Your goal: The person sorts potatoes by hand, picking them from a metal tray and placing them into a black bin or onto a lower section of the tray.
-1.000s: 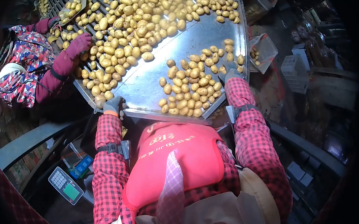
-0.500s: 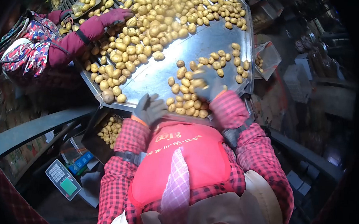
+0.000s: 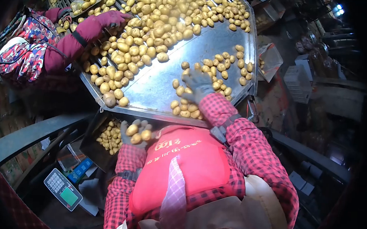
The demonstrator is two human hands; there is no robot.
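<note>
Small yellow potatoes cover much of a metal sorting table. My left hand, in a grey glove, is below the table's front edge, palm up, with several potatoes in its curled fingers. Beside it is a dark bin with potatoes inside. My right hand, gloved too, lies over the group of potatoes near the front right of the table, fingers spread on them. Whether a potato is under its palm is hidden.
At the upper left a co-worker's gloved hand reaches into the potatoes, near a bag of potatoes. A scale's display unit is at lower left. A clear bin hangs at the table's right side.
My left hand has moved from the table's edge down and left and now has potatoes in it. My right hand has shifted slightly left over the group. The co-worker's hand has moved slightly left.
</note>
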